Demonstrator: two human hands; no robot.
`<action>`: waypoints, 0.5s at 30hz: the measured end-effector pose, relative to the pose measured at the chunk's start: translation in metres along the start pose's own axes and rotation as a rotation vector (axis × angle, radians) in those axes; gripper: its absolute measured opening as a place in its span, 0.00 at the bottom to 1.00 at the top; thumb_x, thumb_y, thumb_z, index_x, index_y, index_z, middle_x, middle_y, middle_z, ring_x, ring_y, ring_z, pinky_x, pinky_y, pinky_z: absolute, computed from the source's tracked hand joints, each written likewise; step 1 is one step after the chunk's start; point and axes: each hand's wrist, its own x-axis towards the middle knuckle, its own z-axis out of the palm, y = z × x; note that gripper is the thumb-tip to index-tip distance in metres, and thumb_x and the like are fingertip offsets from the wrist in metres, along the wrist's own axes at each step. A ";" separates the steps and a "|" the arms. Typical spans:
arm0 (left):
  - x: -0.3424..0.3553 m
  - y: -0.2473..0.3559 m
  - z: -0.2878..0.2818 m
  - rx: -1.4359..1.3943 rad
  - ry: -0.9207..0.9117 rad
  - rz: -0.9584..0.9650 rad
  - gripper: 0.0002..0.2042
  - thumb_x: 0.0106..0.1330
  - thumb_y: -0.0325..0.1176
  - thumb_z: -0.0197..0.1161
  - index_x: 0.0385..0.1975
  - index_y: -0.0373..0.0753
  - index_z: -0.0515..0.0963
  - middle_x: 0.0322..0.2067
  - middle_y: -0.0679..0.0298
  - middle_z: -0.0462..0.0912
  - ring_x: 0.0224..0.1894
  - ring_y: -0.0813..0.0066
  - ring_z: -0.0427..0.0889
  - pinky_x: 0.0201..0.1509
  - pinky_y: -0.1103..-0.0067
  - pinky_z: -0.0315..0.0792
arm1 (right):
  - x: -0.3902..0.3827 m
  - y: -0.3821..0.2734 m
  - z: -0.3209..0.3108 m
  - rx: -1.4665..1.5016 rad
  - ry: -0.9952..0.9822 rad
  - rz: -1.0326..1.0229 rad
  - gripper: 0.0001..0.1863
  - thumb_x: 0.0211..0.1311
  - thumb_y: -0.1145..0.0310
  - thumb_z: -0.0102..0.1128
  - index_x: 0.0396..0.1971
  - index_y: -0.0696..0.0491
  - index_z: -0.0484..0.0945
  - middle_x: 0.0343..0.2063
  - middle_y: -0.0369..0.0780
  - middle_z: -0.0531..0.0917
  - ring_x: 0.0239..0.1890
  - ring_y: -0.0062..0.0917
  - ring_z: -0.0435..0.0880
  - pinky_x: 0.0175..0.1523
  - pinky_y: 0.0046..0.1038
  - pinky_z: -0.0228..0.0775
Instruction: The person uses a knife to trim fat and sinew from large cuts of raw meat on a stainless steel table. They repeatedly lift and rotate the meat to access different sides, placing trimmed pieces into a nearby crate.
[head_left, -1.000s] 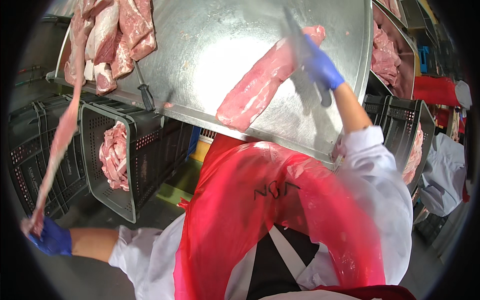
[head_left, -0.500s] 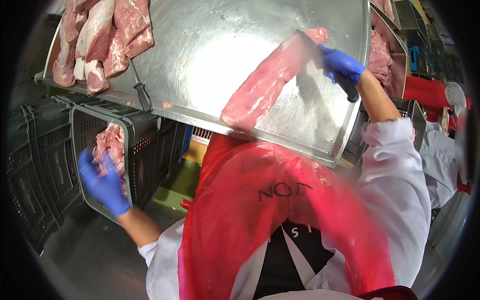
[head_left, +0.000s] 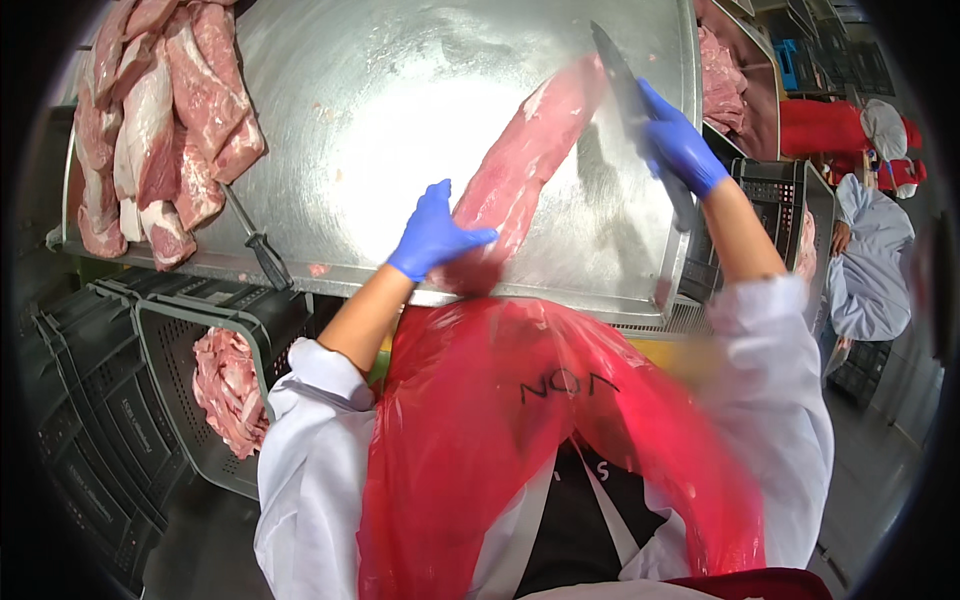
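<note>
A long piece of boneless pork loin [head_left: 535, 145] lies slantwise on the steel worktable [head_left: 330, 120], its near end at the front edge. My left hand [head_left: 432, 236], in a blue glove, is at that near end with fingers stretched and thumb apart over the meat. To the right, my gloved right hand [head_left: 683, 152] is closed around the dark handle of a knife [head_left: 622, 85]. The blade points away from me, beside the loin's far end and apart from my left hand.
Several large pork cuts [head_left: 165, 120] are heaped at the table's left, beside a sharpening steel [head_left: 262, 250]. A grey crate [head_left: 262, 340] below holds meat trimmings [head_left: 228, 385]. More meat [head_left: 720, 80] fills a bin at the right, with a co-worker's white sleeve [head_left: 870, 260] further off.
My left hand has moved from the trimmings crate up to the loin's near end. The knife has shifted off the loin's far end, where a small end piece no longer shows.
</note>
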 end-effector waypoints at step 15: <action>0.030 0.059 -0.003 0.906 0.093 0.339 0.13 0.59 0.30 0.60 0.45 0.41 0.73 0.34 0.62 0.75 0.37 0.69 0.76 0.38 0.70 0.69 | 0.099 0.070 0.005 -0.162 0.084 -0.136 0.45 0.62 0.72 0.54 0.77 0.31 0.49 0.24 0.41 0.80 0.20 0.23 0.78 0.27 0.29 0.76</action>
